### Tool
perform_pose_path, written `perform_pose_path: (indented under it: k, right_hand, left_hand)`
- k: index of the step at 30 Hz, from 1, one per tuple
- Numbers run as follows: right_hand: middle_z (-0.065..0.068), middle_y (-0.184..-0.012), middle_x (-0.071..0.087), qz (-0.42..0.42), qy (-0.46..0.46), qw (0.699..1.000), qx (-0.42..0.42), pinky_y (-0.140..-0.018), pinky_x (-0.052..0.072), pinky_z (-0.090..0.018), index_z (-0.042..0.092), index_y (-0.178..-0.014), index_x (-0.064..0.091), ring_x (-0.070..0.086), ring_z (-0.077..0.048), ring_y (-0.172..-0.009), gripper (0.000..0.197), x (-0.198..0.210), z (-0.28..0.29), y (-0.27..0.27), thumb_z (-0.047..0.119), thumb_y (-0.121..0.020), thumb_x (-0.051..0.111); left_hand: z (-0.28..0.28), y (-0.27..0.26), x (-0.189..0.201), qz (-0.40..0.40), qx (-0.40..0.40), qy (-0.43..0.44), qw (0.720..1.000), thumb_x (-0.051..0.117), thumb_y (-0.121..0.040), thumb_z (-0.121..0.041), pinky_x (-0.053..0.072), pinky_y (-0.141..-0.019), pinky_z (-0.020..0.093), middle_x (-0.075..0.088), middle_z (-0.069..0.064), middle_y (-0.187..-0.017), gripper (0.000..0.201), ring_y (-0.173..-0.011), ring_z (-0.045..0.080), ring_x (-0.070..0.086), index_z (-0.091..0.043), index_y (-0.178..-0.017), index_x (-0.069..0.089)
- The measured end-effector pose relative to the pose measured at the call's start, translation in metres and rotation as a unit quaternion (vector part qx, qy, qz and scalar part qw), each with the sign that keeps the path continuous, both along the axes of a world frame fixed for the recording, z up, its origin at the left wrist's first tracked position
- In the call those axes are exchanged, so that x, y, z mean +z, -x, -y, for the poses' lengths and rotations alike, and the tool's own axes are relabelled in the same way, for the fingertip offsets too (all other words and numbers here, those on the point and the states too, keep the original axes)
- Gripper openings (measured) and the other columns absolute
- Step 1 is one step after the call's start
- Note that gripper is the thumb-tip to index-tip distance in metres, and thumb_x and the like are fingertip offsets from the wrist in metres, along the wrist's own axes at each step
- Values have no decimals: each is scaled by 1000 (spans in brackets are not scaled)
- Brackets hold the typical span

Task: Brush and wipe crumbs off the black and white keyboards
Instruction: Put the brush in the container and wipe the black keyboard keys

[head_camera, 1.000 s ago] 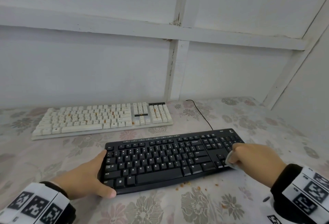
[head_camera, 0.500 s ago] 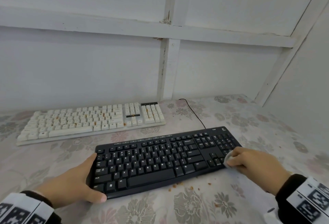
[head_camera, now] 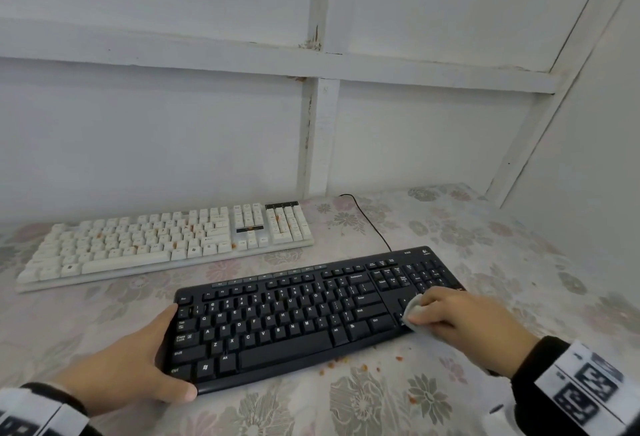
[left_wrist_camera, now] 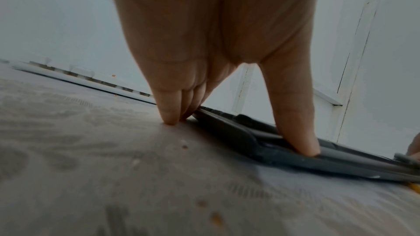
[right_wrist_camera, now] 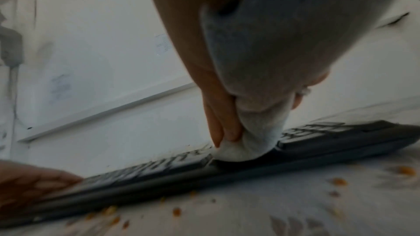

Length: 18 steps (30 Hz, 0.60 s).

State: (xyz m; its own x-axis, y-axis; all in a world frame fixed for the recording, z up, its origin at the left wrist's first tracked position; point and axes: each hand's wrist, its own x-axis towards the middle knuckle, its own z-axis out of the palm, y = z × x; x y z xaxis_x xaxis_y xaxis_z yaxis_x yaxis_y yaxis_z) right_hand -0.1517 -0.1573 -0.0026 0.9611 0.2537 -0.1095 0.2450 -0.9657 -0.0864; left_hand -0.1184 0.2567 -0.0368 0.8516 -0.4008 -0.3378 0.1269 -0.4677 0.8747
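while the left hand (head_camera: 128, 366) grips the black keyboard (head_camera: 294, 325), the right hand (head_camera: 460, 321) pinches a white cloth (head_camera: 414, 311).

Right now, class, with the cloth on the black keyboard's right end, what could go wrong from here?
1. Orange crumbs already lie on the tablecloth by the black keyboard; wiping may only scatter more there.
2. The cloth in the right hand presses on keys and could push crumbs between them.
3. The white keyboard is still crumb-speckled and might be forgotten.
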Motion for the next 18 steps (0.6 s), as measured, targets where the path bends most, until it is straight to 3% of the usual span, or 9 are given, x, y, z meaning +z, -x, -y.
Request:
perform_pose_path:
  k: [3,6,9,12,15,18]
  right_hand:
    - [37,-114,49,9,22,1000,-20,-71,37,-4,46,-109,64,49,13,-94,23,0,13,3,32,-96,50]
    - [37,-114,50,22,52,997,-58,-77,44,-9,49,-107,63,54,9,-99,21,2,35,8,46,-95,46]
    - [31,-108,56,40,66,993,-92,-75,44,-11,49,-104,65,57,4,-94,30,3,55,6,57,-91,39]
    - [25,-105,57,32,96,988,-119,-72,42,-12,48,-110,65,56,2,-92,27,6,63,0,49,-95,42]
    - [19,-101,58,39,92,987,-129,-72,44,-16,42,-105,68,56,-1,-88,27,10,58,-5,47,-97,42]
    - [23,-95,55,21,24,993,-110,-69,37,-8,40,-100,70,51,5,-83,25,7,42,-4,44,-96,46]
  left_hand:
    - [0,0,-1,0,7,3,1000,89,-6,-53,40,-85,18,52,-25,-111,111,-103,-6,50,-54,-100,29]
    - [-1,0,-2,5,4,0,1000,88,-6,-56,39,-83,14,52,-25,-111,111,-104,-7,50,-53,-101,30]
    - [0,0,-1,10,5,-8,1000,85,-3,-59,38,-79,10,51,-26,-109,112,-101,-8,49,-53,-99,28]
    - [2,0,0,8,4,-7,1000,84,1,-59,37,-76,8,49,-27,-105,112,-97,-10,48,-51,-96,29]
    - [2,0,-2,5,6,7,1000,87,0,-55,37,-78,10,49,-27,-107,112,-98,-9,48,-51,-97,29]
    - [-2,-1,-7,3,6,14,1000,91,-5,-49,42,-86,16,54,-23,-112,111,-103,-5,53,-50,-101,34]
